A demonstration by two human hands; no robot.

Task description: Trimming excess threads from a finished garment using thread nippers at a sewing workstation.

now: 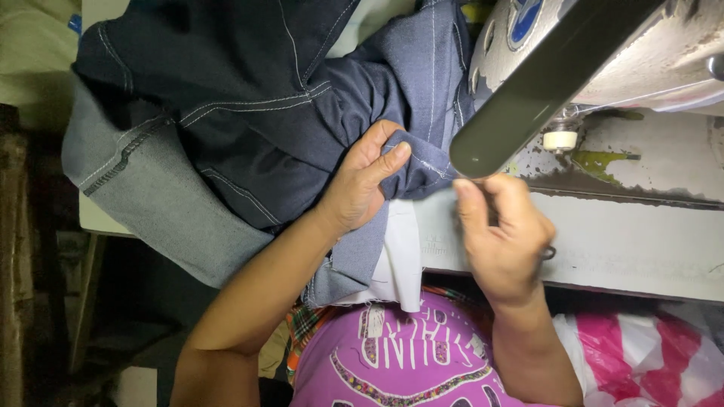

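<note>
The left hand [362, 185] grips a folded edge of dark blue denim garment [256, 113], thumb on top and fingers curled beneath, so the fold is pinched flat and kept taut toward the sewing machine [603, 53] at two o'clock. The right hand [501, 237] sits just beside it at four o'clock, fingers drawn in close around the cloth's edge near the dark cylindrical machine arm [543, 83]; whether it actually pinches fabric or a small tool I cannot tell, though something dark pokes out by the little finger. Both hands meet at the seam, seemingly to line the edge up under the machine head.

The denim fills the frame from nine to twelve o'clock, bunched in heavy folds on the pale work table [626, 241]. It shows white double topstitching along its seams, and a lighter grey reverse side turned out at nine o'clock. A strip of white lining cloth [403, 256] hangs from under the fold toward six o'clock, over the table edge, with frayed threads at its end. A pink-and-white plastic bag [641, 354] lies at five o'clock.
</note>
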